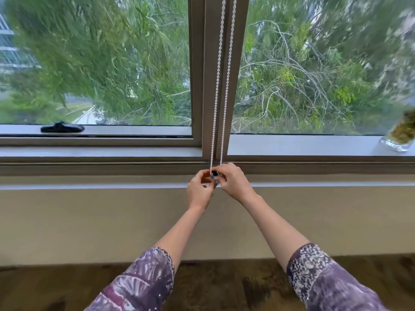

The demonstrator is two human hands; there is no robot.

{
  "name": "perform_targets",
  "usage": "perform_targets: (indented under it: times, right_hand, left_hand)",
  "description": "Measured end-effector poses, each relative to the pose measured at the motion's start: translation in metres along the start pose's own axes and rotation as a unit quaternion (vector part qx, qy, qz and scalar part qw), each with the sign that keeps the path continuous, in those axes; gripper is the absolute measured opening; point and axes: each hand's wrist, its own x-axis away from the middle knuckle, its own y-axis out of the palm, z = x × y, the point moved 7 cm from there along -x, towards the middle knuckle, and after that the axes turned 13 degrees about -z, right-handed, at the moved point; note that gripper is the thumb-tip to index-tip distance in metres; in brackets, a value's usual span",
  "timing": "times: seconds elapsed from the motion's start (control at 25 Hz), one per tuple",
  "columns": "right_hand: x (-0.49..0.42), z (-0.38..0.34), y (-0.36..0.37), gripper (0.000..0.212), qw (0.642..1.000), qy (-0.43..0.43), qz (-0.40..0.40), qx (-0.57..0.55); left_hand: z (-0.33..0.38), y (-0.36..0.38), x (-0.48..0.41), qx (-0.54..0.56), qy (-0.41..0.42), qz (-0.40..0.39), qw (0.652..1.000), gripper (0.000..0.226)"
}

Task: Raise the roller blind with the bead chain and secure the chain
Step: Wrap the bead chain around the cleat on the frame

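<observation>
A white bead chain point(219, 86) hangs as two strands down the grey centre post point(208, 75) of the window. Its lower end meets a small dark holder point(215, 173) at the sill frame. My left hand point(199, 189) pinches at the chain's bottom from the left. My right hand point(233, 180) closes over the holder and chain from the right. Fingers hide the chain's loop and most of the holder. No roller blind fabric shows; both panes are uncovered.
A black window handle point(62, 127) lies on the left sash frame. A glass jar with greenish contents point(400, 133) stands on the sill at far right. Below the sill is a beige wall point(89, 221), then dark wooden floor point(224, 286).
</observation>
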Motion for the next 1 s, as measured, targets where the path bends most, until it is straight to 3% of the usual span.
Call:
perform_targets:
  times: [0.28, 0.44, 0.52, 0.68, 1.0]
  right_hand:
    - [0.005, 0.004, -0.005, 0.035, 0.991, 0.027, 0.012, -0.132]
    - [0.017, 0.02, -0.019, 0.021, 0.949, 0.055, 0.139, -0.279]
    - [0.017, 0.03, -0.023, 0.027, 0.941, 0.08, 0.132, -0.3]
    - [0.009, 0.037, -0.02, 0.045, 0.974, 0.082, 0.016, -0.211]
    - [0.007, 0.055, -0.028, 0.022, 0.991, 0.099, -0.004, -0.087]
  left_hand:
    - [0.0, 0.0, -0.004, 0.008, -0.007, 0.002, 1.0, 0.015]
    - [0.0, 0.005, -0.007, 0.026, -0.013, -0.006, 1.0, 0.014]
    - [0.0, 0.009, -0.009, 0.031, -0.013, -0.01, 0.999, 0.016]
    - [0.004, 0.022, -0.014, 0.023, -0.009, -0.04, 0.999, 0.018]
    - [0.011, 0.05, -0.02, 0.017, 0.003, -0.052, 0.998, 0.02]
